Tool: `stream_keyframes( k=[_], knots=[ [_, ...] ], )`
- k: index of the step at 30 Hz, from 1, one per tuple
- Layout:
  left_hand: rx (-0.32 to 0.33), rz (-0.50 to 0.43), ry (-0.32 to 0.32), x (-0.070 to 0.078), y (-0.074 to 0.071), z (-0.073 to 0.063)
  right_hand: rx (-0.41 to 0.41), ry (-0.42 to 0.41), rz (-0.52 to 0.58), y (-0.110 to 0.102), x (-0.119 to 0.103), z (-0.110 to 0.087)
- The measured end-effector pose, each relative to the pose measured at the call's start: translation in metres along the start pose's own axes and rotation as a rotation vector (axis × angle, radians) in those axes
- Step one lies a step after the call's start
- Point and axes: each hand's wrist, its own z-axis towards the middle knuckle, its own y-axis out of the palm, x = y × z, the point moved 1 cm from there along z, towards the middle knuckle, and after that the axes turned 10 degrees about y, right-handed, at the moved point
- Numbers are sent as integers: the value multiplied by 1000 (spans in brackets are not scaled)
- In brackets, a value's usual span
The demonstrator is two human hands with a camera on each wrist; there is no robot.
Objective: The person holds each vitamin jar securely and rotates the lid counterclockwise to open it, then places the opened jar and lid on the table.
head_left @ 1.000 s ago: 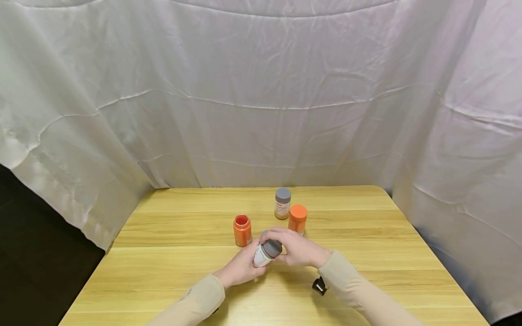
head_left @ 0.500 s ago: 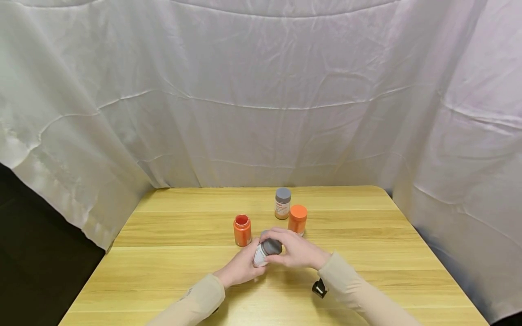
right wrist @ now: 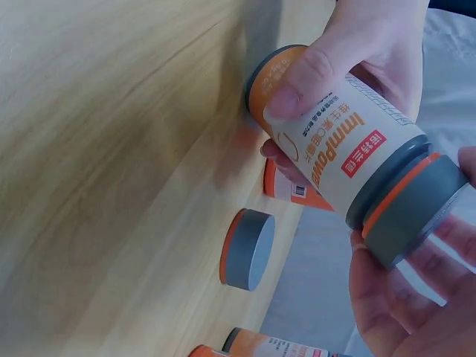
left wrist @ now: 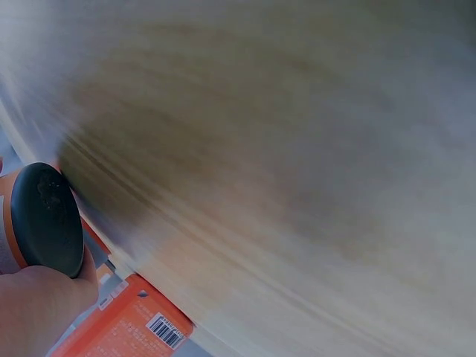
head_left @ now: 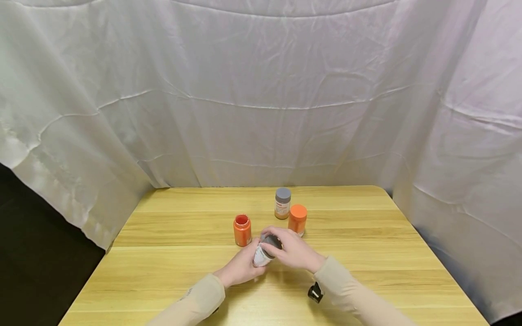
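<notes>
Along the left and right edges of the worktop (head_left: 163, 253) there is passage; the held bottle (head_left: 260, 257), open bottle (head_left: 243, 233), orange bottle (head_left: 297, 222) and grey-capped bottle (head_left: 282, 207) obstruct the middle.

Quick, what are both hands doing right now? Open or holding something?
Left hand: closed, holding the white-labelled bottle.
Right hand: closed, gripping that bottle's grey cap.

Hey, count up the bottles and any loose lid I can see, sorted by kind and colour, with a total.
White-labelled cylindrical bottles with gray lids: 2
Orange cylindrical bottle with an orange top: 1
Orange cylindrical bottle, open-mouthed: 1
Loose round gray lid with orange rim: 1
Total: 5
</notes>
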Motion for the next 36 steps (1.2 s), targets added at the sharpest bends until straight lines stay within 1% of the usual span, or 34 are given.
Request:
stream_keyframes(
  k=[4, 9, 15, 21, 29, 36],
  knots=[
    [-2, -4, -5, 0, 0, 0, 2, 48, 23, 1, 1, 1],
    [-6, -8, -10, 1, -1, 0, -11, 125, 10, -1, 1, 2],
    [-11, -13, 0, 2, -1, -1, -47, 218, -36, -4, 1, 3],
    [-13, -10, -12, 0, 0, -1, -103, 324, -64, -9, -3, 5],
    [-16, -4, -23, 0, 0, 0, -156, 362, -39, -13, -6, 6],
    [-16, -4, -27, 0, 0, 0, -171, 348, -22, -14, -5, 6]
  ],
)
